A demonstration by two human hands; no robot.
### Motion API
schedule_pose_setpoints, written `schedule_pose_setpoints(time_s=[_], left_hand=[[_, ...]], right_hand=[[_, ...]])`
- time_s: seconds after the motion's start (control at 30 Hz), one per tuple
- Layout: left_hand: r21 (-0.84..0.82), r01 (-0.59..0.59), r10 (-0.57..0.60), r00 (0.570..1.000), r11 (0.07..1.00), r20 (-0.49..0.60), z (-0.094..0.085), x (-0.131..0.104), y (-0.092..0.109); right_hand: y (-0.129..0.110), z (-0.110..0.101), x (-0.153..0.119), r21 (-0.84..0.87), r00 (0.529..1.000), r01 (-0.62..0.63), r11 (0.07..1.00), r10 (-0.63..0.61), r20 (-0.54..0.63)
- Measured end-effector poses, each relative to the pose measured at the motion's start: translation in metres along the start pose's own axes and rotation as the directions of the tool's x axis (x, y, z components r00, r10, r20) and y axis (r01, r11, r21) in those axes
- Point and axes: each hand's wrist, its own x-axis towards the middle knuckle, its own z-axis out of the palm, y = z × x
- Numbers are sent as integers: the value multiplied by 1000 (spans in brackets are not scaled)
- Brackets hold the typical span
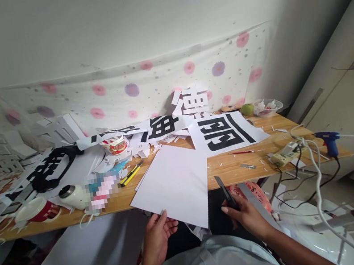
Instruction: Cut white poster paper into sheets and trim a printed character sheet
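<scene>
A blank white sheet (174,180) lies at the table's front edge, its near part jutting out past it. My left hand (161,230) pinches the sheet's near left edge, thumb on top. To the right of the sheet, my right hand (239,212) is closed round a black utility knife (227,194), its blade pointing up and away from me. Behind the sheet are papers with bold black characters, one at the right (226,133) and one in the middle (164,126). A yellow cutter (132,173) rests left of the sheet.
The wooden table (222,172) carries a noodle cup (114,145), a white jar (72,196), a red-and-white bowl (42,210) and white cutouts (194,100). At the right are a power strip (285,153), a blue glue gun (329,141) and loose cables.
</scene>
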Motion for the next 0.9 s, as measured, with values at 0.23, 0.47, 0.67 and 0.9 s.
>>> schedule_pose_setpoints(time_s=[0.23, 0.47, 0.67, 0.9], left_hand=[[-41, -32, 32, 999, 999, -4, 7, 6, 2], [76, -15, 15, 1000, 997, 12, 3, 18, 12], [-19, 103, -101, 992, 995, 81, -12, 20, 16], [-81, 202, -176, 951, 976, 252, -2, 20, 16]], right_hand=[[-47, -50, 22, -135, 979, 116, 984, -136, -150], [-61, -86, 58, -340, 952, 91, 936, -181, -245], [-60, -123, 77, -534, 927, -10, 845, -192, -321], [-59, -169, 97, -901, 899, 89, 424, -424, -110]])
